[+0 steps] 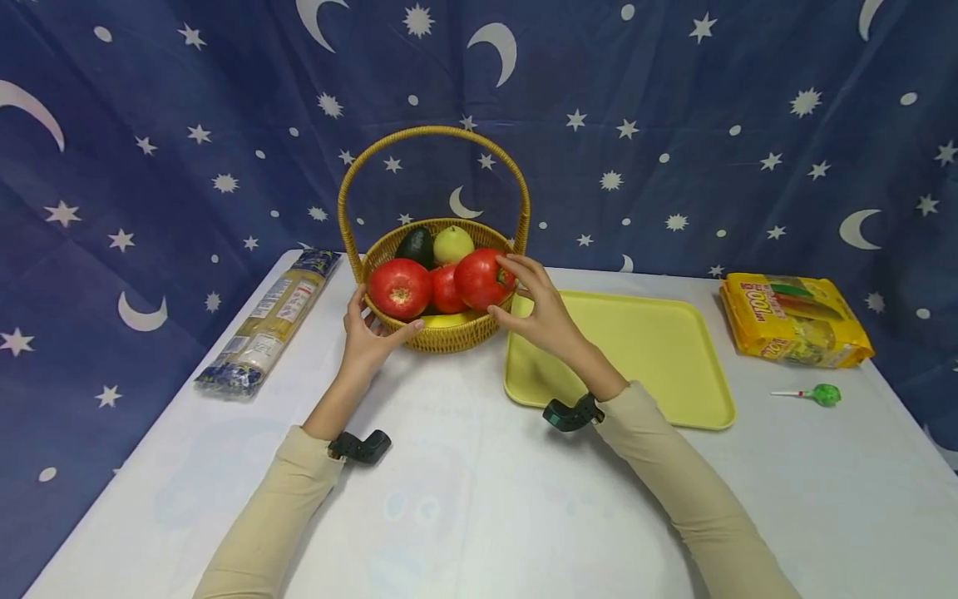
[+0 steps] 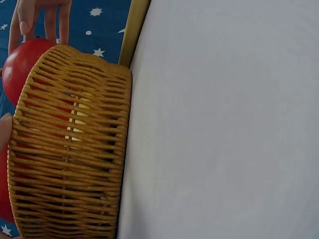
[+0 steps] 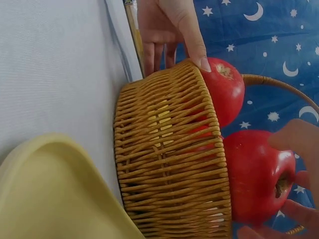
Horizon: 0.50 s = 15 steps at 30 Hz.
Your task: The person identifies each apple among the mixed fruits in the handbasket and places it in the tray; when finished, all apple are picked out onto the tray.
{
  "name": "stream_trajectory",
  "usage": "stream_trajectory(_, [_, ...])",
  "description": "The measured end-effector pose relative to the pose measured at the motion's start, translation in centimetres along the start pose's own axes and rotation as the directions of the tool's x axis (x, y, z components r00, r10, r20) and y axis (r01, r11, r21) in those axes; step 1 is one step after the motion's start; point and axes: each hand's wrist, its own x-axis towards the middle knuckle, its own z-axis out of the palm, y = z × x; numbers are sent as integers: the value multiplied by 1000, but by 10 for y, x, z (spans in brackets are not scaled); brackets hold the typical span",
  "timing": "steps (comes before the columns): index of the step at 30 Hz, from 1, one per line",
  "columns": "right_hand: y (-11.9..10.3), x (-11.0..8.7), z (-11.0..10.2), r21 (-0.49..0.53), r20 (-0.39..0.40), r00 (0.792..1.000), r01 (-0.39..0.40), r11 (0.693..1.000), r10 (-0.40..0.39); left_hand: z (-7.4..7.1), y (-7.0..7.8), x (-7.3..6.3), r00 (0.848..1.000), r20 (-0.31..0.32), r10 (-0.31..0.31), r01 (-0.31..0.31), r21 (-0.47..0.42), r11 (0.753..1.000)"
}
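Note:
A wicker basket [image 1: 456, 337] with a tall arched handle holds large red fruits that look like apples, a dark avocado [image 1: 416, 246], a pale green pear-like fruit [image 1: 453, 245] and something yellow low at the front. My left hand [image 1: 365, 337] grips the basket's left side, thumb at the front rim and fingers round the outside. With thumb and fingers, my right hand [image 1: 545, 314] holds the rightmost red apple [image 1: 481, 279] at the rim. Another red apple [image 3: 224, 94] lies near my left thumb, and a third sits between and behind them, partly hidden.
Right of the basket lies a yellow tray [image 1: 621, 358]. A bagged bundle of noodles [image 1: 273, 320] rests on the left. Farther right are a yellow snack packet [image 1: 795, 320] and a green lollipop [image 1: 825, 395]. A star-patterned curtain [image 1: 644, 125] hangs behind the white table.

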Motion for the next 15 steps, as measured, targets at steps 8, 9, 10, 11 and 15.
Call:
stream_trajectory(8, [1,7,6,39,-75,997,-30,999,33,4,1,-2,1000,3,-6,6,41,999])
stream_trajectory(9, [1,7,7,42,-85,996,-33,999,36,4,1,-2,1000,4,-7,7,41,999])
stream_trajectory(10, [2,8,8,41,-93,995,-36,999,39,4,1,-1,1000,4,-7,7,43,999])
stream_trajectory(11, [3,8,9,38,-100,994,-38,999,42,4,1,-1,1000,5,-6,6,44,999])
stream_trajectory(15, [5,9,12,30,-117,992,-45,999,49,3,0,-1,1000,10,-2,2,50,999])
